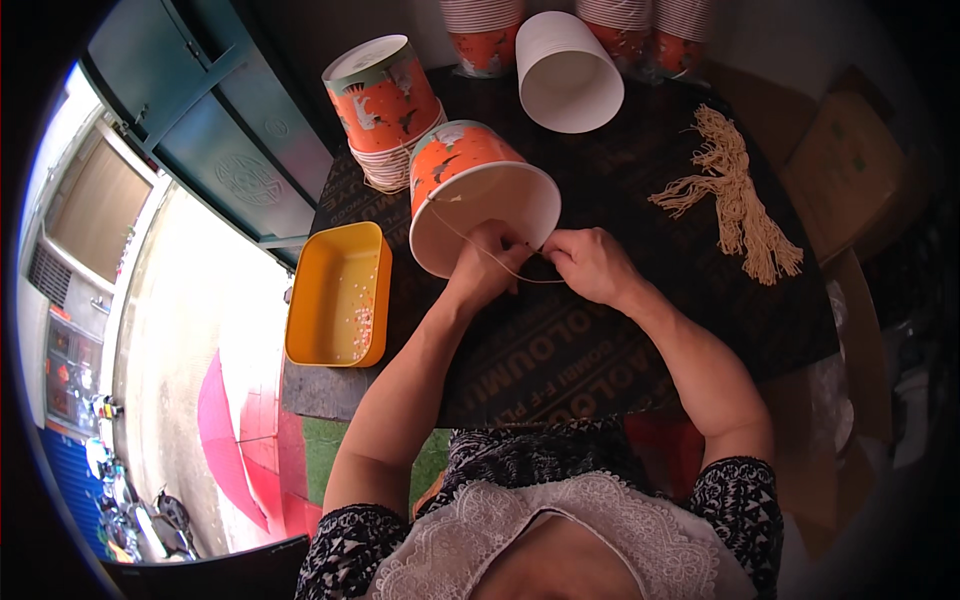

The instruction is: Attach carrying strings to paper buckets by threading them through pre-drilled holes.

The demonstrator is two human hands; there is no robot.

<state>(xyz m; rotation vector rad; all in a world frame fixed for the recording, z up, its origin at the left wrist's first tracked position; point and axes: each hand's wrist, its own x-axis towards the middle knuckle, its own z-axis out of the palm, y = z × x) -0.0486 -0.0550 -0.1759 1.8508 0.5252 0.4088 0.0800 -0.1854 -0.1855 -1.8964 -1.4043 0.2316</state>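
An orange paper bucket (462,158) with dark and white figures lies tilted on the table, its white open mouth toward me. A thin beige cord (462,234) runs from a hole at the left of its rim, across the mouth, and loops to the right side. My left hand (486,264) reaches into the mouth, its fingers closed at the right part of the rim. Just outside that rim, my right hand (594,264) is closed in a pinch on the cord's other end. The fingertips nearly meet, and the exact grip between them is partly hidden.
A yellow plastic tray (300,290) with small pale and reddish beads (362,322) stands left on the dark table (640,370). Stacked orange buckets (380,105) stand behind it. A white bucket (570,75) lies at the back; a bundle of cords (738,190) lies right.
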